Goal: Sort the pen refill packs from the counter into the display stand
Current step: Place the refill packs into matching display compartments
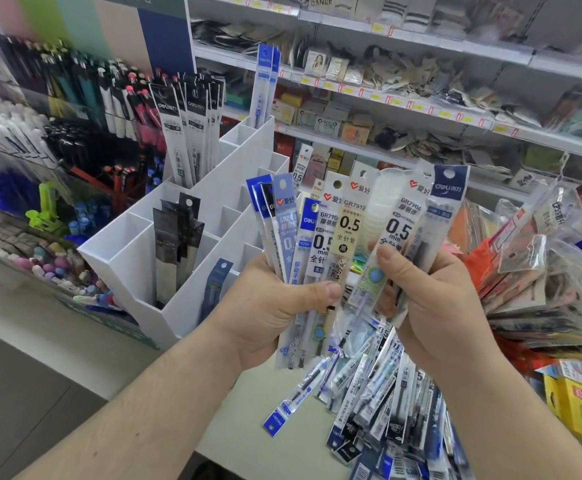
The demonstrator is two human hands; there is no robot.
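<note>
I am holding a fan of packs [338, 230] above the counter [255, 427], long axes upright, hang-holes up. They are flat, glossy plastic sleeves with printed card headers. My left hand [275, 317] is gripping the left half, thumb across the front; my right hand [435, 306] is pinching the right ones. More are lying heaped at the counter's right edge. The white stand [192, 237], rigid with square slots, is standing at the left.

shelving [421, 43]: white tiers, stocked, yellow price tags | wall panel [75, 26]: pastel vertical stripes | floor [16, 382]: grey | lighting: even, bright
</note>
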